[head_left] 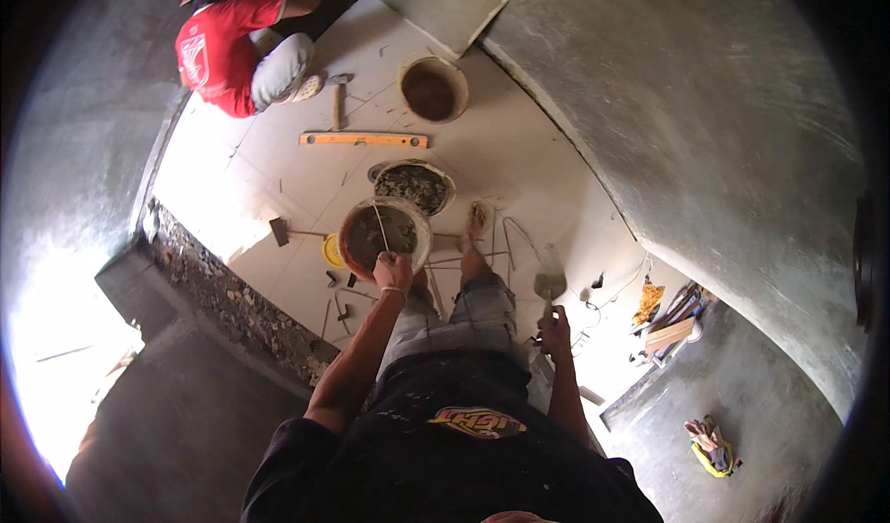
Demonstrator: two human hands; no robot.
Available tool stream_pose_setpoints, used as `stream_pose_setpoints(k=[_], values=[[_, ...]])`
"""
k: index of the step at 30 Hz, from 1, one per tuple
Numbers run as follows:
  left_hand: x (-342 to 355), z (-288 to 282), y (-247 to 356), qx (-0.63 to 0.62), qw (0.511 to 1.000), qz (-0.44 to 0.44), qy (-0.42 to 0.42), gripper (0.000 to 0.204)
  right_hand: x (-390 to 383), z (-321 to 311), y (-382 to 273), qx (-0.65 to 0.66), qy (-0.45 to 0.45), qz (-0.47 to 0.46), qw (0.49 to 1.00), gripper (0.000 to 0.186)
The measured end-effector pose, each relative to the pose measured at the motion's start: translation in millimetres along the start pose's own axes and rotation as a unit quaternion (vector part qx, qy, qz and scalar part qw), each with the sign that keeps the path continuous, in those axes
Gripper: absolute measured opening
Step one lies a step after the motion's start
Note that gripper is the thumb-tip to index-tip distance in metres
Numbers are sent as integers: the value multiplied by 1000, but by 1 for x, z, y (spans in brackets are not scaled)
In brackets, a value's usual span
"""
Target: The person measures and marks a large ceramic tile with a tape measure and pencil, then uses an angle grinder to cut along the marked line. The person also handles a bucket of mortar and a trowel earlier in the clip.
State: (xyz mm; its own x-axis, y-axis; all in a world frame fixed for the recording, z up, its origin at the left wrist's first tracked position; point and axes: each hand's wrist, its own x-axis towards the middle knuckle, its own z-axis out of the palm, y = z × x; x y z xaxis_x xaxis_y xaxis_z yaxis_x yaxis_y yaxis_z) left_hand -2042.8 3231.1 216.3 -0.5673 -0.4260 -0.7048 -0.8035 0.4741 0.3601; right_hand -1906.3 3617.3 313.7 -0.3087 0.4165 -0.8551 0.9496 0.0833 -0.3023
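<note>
My left hand [393, 271] is closed round the thin pale handle [381, 226] of a bucket [423, 245], near its rim. Grey wet mortar [357, 235] lies inside that bucket. Out to the right, my right hand [554, 334] grips a trowel [550, 287] with its blade pointing away from me; the blade is somewhat blurred. Just beyond the bucket sits a round tub [451, 189] holding a dark, lumpy mix. A yellow round object [331, 250] shows beside the bucket's left side.
A co-worker in a red shirt [227, 50] crouches at the far left. On the tiled floor lie an orange spirit level [363, 139], a hammer [339, 104] and thin rods [508, 245]. Another bucket [458, 82] stands farther off, near a leaning panel [436, 4]. Tools [681, 310] gather at right.
</note>
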Motion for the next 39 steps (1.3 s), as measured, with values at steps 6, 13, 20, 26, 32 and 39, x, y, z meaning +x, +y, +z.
stream_pose_setpoints(k=[6, 13, 20, 26, 32, 39], values=[[-38, 65, 103, -91, 992, 92, -7, 25, 56, -1, -19, -23, 10, -201, 979, 30], [43, 242, 143, -37, 975, 220, 2, 21, 189, 4, -44, -54, 48, -358, 931, 28], [185, 438, 178, 119, 936, 325, -58, 20, 399, 38, -69, -154, 19, -325, 933, 41], [226, 488, 183, 24, 961, 266, -75, 20, 510, 76, -85, -233, 8, -330, 915, 46], [263, 491, 165, 57, 919, 376, -100, 23, 524, 125, -126, -342, -13, -250, 906, 40], [333, 469, 147, -132, 938, 272, -171, 23, 520, 176, -141, -371, 10, -230, 900, 23]])
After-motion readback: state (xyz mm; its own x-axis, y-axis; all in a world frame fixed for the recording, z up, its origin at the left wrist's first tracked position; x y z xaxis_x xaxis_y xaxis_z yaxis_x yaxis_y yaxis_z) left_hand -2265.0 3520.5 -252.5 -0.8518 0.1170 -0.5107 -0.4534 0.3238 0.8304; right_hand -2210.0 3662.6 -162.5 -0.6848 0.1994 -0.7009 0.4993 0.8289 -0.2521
